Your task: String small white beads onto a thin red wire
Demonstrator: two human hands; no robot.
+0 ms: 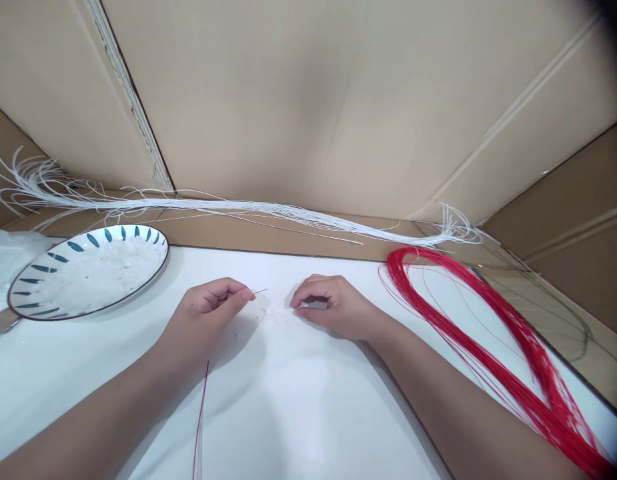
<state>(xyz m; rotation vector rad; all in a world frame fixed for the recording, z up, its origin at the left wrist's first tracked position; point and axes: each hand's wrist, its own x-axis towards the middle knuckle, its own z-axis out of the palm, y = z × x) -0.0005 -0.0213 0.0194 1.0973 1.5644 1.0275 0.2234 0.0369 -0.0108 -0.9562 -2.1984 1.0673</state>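
A thin red cord (201, 420) runs up from the bottom edge of the view and passes behind my left hand (215, 310). Thumb and index finger of that hand pinch it, and its short tip sticks out to the right. My right hand (333, 303) is a little way off to the right, its thumb and fingertips brought together low over the white table (298, 413). Whatever those fingertips hold, if anything, is too small to see. Tiny pale bits (278, 312) lie on the tabletop between the two hands.
An oval plate (91, 237) with dark leaf-like marks and small specks stands at left, beside a clear plastic bag (13, 267). White cords (268, 208) stretch along the back before a cardboard wall (308, 100). A red cord coil (453, 327) lies at right.
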